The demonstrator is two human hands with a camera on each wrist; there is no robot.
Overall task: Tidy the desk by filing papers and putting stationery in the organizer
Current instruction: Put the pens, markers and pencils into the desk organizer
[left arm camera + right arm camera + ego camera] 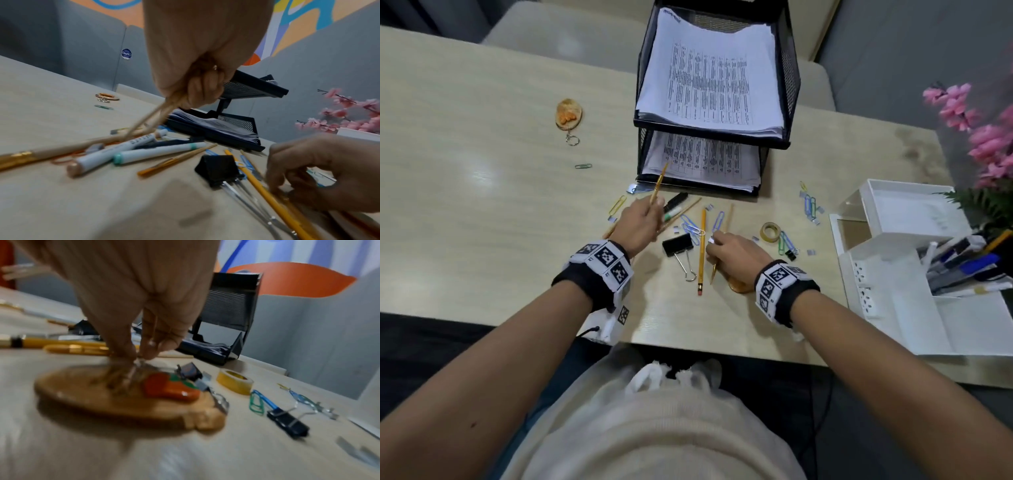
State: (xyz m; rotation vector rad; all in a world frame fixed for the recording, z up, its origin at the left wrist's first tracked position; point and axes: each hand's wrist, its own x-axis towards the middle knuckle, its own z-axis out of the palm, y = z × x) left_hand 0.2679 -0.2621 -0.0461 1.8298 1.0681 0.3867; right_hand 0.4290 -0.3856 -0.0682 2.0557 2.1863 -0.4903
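My left hand (655, 207) hovers over a pile of stationery in front of the black mesh paper tray (791, 85) and grips a thin wooden brush (661, 178), tip pointing away from me; the left wrist view shows the left hand (197, 92) curled round thin wooden handles (144, 120). My right hand (714, 241) is down on the desk, fingertips (144, 352) pinching a small silver metal piece (711, 241), beside a yellow pencil (702, 246). A thin brush (714, 270) lies under that hand. The white organizer (893, 291) at the right holds several pens.
Two markers (674, 207), a black binder clip (677, 244), a tape roll (770, 232) and coloured paper clips (810, 205) lie scattered. A wooden keychain slice (123, 395) sits under my right wrist, another (569, 114) at far left. Pink flowers (979, 130) stand at the right.
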